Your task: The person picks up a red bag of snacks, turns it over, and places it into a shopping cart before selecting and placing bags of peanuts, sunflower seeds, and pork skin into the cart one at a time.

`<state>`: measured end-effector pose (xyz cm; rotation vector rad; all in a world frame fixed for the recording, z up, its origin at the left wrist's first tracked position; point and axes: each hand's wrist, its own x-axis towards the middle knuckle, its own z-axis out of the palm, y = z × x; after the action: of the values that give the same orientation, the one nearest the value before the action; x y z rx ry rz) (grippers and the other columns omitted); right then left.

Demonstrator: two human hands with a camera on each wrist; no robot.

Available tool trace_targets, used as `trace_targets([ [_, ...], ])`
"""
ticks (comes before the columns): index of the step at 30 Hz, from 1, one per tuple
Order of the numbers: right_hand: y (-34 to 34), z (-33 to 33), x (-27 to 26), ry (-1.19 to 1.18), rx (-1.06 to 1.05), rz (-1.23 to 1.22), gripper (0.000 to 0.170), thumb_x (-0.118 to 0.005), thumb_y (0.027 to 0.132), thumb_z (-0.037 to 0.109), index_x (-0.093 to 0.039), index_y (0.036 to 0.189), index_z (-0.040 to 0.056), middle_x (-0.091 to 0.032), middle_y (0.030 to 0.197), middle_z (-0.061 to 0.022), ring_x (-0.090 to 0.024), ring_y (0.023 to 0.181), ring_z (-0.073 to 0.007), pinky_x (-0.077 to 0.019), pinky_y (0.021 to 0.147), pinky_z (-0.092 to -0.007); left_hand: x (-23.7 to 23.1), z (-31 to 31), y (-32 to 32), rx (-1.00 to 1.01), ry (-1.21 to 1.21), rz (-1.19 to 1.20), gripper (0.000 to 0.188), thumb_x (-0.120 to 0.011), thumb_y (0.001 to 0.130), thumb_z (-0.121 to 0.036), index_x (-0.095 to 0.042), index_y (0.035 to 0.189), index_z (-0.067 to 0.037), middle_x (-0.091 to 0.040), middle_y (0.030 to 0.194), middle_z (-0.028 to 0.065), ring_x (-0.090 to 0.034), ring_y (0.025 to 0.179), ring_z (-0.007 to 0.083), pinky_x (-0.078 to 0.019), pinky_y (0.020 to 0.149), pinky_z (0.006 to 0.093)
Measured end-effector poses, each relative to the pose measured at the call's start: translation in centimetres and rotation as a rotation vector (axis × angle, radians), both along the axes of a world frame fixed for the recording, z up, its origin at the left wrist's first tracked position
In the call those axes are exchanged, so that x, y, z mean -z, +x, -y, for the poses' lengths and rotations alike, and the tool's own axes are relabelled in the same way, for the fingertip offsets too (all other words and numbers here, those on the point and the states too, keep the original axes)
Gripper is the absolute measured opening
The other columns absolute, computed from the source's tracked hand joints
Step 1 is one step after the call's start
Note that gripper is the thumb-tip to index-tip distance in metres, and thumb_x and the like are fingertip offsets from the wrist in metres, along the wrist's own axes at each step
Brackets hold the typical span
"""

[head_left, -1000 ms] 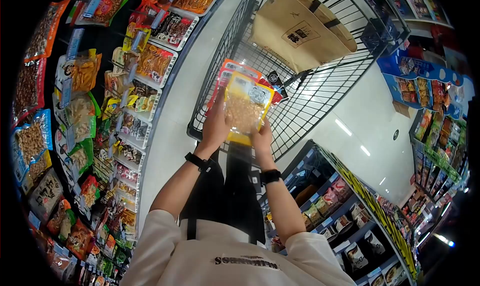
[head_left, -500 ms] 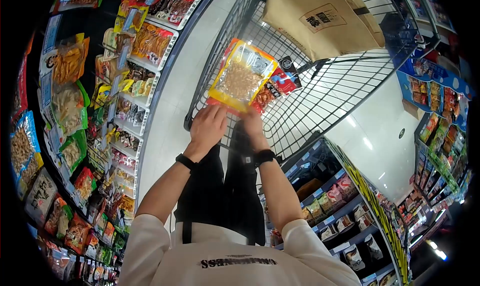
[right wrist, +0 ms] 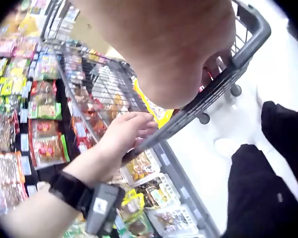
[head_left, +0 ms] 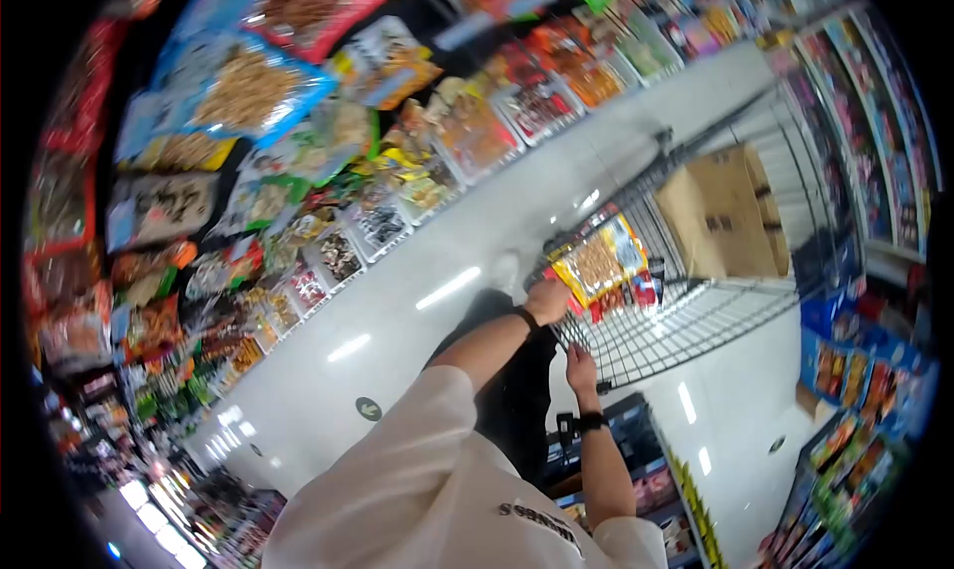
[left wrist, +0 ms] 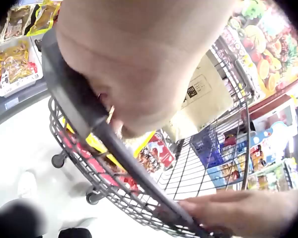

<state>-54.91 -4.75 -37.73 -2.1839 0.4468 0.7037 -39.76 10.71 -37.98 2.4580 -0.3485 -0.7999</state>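
Cart (left wrist: 72, 94) with bag (head_left: 704, 193), print (left wrist: 191, 92) blurred

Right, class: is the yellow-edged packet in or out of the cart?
In: the head view shows the packet lying inside the wire cart, near the brown bag.

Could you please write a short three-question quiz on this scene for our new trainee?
1. True or false: the brown paper bag is inside the cart.
2. Multiple choice: what colour is the border of the clear-fronted packet in the cart?
a) green
b) yellow
c) purple
3. Fill in the missing words: in the head view, of the person's two hands, the one nearer to that packet is the ____.

Key: 1. True. 2. b. 3. left hand.
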Motion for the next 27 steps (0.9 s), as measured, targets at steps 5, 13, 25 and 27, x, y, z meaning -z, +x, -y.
trace_targets([
  [5, -1.3, 0.9, -6.1, -0.088, -0.166, -0.188, 0.045, -0.055, 0.092, 0.025, -0.053, 0.127, -0.0024, -0.057, 0.124, -0.0254, -0.054, 0.117, -0.0383, -0.0437, 0.099, -0.0409, 2.5, -2.2, -3.2, 0.118, -0.083, 0.309, 0.021, -0.055, 0.075, -0.012, -0.069, 0.089, -0.008, -0.068, 0.094, 0.0143, -0.065, 0.092, 0.0303, -0.0512, 0.078, 0.0418],
  [13, -3.2, 3.1, -5.8, -0.117, -0.186, -0.236, 0.046, -0.049, 0.09, 0.038, -0.06, 0.124, 0.0084, -0.059, 0.124, -0.0198, -0.053, 0.118, -0.0367, -0.0407, 0.102, -0.0422, -0.9, -8.2, -5.1, 0.133, -0.498, 0.361, 0.025, -0.055, 0.069, -0.009, -0.067, 0.09, -0.011, -0.066, 0.093, 0.0088, -0.057, 0.11, 0.0248, -0.0494, 0.085, 0.0426],
  [25, -7.2, 5.4, -4.0, -0.064, -0.235, -0.216, 0.054, -0.058, 0.089, 0.033, -0.053, 0.129, -0.0039, -0.054, 0.132, -0.0218, -0.048, 0.127, -0.0327, -0.0366, 0.106, -0.0354, -9.3, -19.9, -13.5, -0.424, 0.107, -0.237, 0.03, -0.055, 0.08, -0.022, -0.069, 0.098, -0.003, -0.067, 0.099, 0.0227, -0.064, 0.094, 0.0395, -0.05, 0.083, 0.0478],
  [27, -8.2, 6.2, -1.8, -0.032, -0.216, -0.171, 0.055, -0.06, 0.088, 0.033, -0.053, 0.129, -0.0033, -0.054, 0.133, -0.0208, -0.048, 0.127, -0.0331, -0.0359, 0.107, -0.036, -4.5, -23.2, -15.9, -0.178, 0.151, -0.191, 0.033, -0.053, 0.08, -0.025, -0.07, 0.096, -0.002, -0.067, 0.101, 0.0231, -0.064, 0.095, 0.0391, -0.0508, 0.082, 0.046],
])
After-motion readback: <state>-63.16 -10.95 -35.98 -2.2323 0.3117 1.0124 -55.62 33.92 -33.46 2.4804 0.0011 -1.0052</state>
